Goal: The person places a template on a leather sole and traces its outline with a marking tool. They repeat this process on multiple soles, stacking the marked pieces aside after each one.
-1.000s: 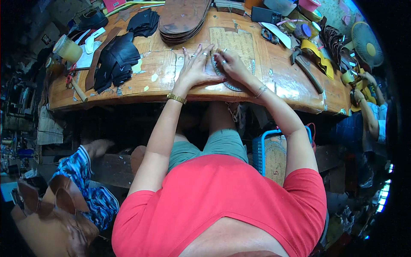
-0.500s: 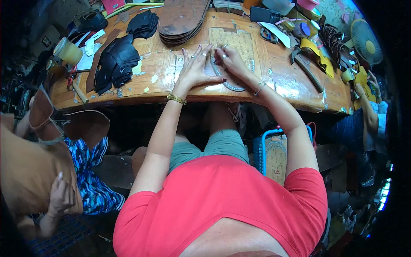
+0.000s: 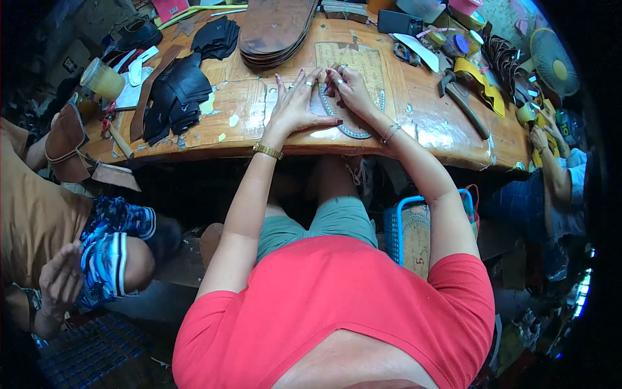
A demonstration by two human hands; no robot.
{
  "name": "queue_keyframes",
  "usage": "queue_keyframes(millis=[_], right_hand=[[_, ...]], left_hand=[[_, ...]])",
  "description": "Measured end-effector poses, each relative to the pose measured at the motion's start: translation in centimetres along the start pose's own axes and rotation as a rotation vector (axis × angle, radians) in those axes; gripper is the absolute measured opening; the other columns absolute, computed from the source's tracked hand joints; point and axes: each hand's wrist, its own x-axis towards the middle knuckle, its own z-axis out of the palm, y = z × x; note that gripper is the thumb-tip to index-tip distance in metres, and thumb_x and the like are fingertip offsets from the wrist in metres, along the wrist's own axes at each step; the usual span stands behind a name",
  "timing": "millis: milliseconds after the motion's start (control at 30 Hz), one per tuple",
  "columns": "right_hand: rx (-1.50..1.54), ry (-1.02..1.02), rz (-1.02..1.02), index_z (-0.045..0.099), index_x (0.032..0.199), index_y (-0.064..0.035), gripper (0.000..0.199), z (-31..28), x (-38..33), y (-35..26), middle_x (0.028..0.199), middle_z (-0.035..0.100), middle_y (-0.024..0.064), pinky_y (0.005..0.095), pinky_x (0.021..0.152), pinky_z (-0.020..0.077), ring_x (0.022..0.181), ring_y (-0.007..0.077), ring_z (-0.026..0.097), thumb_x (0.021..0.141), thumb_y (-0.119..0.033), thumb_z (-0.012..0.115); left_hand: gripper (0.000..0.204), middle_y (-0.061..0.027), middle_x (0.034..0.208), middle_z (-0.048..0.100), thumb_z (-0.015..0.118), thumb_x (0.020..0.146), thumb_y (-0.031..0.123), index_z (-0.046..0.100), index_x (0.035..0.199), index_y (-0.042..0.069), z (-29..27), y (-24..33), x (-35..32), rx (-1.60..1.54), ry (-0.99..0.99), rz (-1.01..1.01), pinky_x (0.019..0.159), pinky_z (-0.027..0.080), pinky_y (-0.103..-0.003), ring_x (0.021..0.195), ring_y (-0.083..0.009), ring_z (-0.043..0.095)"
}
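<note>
A yellowish pattern board (image 3: 363, 61) with dark marks lies on the wooden table, with a row of small holes curving round its rounded near end. My left hand (image 3: 295, 107) presses flat over the board's left side, fingers spread and thumb reaching across the near end. My right hand (image 3: 350, 91) rests on the board just right of the left fingertips, its fingers bent together in a pinch. Whatever those fingers hold is hidden or too small to name.
Brown leather soles (image 3: 275, 32) are stacked beyond my hands. Black leather pieces (image 3: 175, 97) lie left, a hammer (image 3: 463, 107) right. Jars and yellow leather (image 3: 479, 84) crowd the far right. A blue basket (image 3: 393, 236) stands by my right thigh. Other people (image 3: 39, 214) sit at both sides.
My right hand has shifted very slightly on the board; my left hand stays in place. The person at left has leaned away, moving the brown leather piece leftward.
</note>
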Motion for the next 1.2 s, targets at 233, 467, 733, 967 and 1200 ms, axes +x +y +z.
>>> queue_keyframes(millis=[233,467,733,967,1200], right_hand=[[-0.33,0.041,-0.452,0.058,0.09,0.0061,0.024,1.0,-0.1,0.4,0.067,0.061,0.0155,0.0378,0.059,0.0466,0.061,0.0196,0.059,0.095,-0.017,0.053],[-0.392,0.075,-0.368,0.06,0.089,0.0055,0.025,0.6,0.0,0.5,0.066,0.061,0.0144,0.0356,0.055,0.0467,0.056,0.0198,0.058,0.095,-0.018,0.052],[-0.245,0.079,-0.263,0.06,0.082,0.0055,0.027,0.7,0.2,0.4,0.069,0.061,0.02,0.0402,0.06,0.0462,0.064,0.0308,0.061,0.095,-0.017,0.051],[-0.194,0.04,-0.229,0.059,0.086,0.0038,0.026,0.3,0.3,0.7,0.064,0.06,0.0134,0.0374,0.059,0.0463,0.06,0.0197,0.059,0.096,-0.019,0.05],[-0.457,0.092,-0.426,0.06,0.089,0.004,0.024,1.1,0.3,0.4,0.069,0.061,0.0194,0.0398,0.062,0.0476,0.063,0.0293,0.06,0.095,-0.017,0.05]], left_hand=[[0.125,-0.0154,0.146,0.037,0.07,0.05,0.075,0.025,0.147,0.01,0.5,-0.8,-0.2,0.028,0.003,0.01,0.11,-0.006,-0.063,0.14,-0.0325,0.025],[0.125,-0.0156,0.146,0.037,0.069,0.05,0.075,0.025,0.146,0.008,0.2,-0.3,-0.1,0.012,-0.022,-0.006,0.109,-0.006,-0.063,0.14,-0.0322,0.025],[0.123,-0.0158,0.146,0.037,0.069,0.051,0.074,0.026,0.146,0.009,0.3,-0.4,-0.2,0.014,-0.003,-0.003,0.11,-0.006,-0.063,0.139,-0.0326,0.026],[0.125,-0.0147,0.147,0.036,0.069,0.051,0.075,0.025,0.146,0.007,0.3,-0.4,-0.1,0.028,-0.005,0.007,0.11,-0.006,-0.062,0.14,-0.032,0.025],[0.126,-0.0152,0.147,0.036,0.069,0.051,0.075,0.025,0.146,0.007,0.3,-0.6,-0.2,0.014,0.006,0.01,0.109,-0.007,-0.063,0.139,-0.0328,0.026]])
